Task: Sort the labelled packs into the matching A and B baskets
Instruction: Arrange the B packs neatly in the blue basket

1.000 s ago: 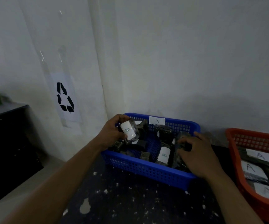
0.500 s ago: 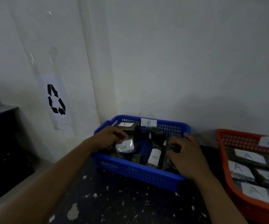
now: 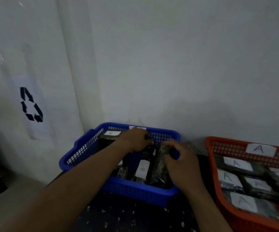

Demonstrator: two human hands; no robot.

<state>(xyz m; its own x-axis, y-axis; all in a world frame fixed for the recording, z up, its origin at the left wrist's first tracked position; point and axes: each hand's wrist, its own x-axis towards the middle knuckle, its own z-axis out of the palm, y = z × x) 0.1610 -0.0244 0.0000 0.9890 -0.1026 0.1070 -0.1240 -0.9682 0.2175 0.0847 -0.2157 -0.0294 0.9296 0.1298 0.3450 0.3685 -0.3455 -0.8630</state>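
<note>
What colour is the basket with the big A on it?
The A basket is orange-red; the head view, the only one, shows it at the right.

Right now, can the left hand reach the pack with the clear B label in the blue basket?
Probably yes. The left hand is inside the blue basket, just behind the B-labelled pack, whose top lies uncovered. The right hand holds a dark pack beside it.
</note>
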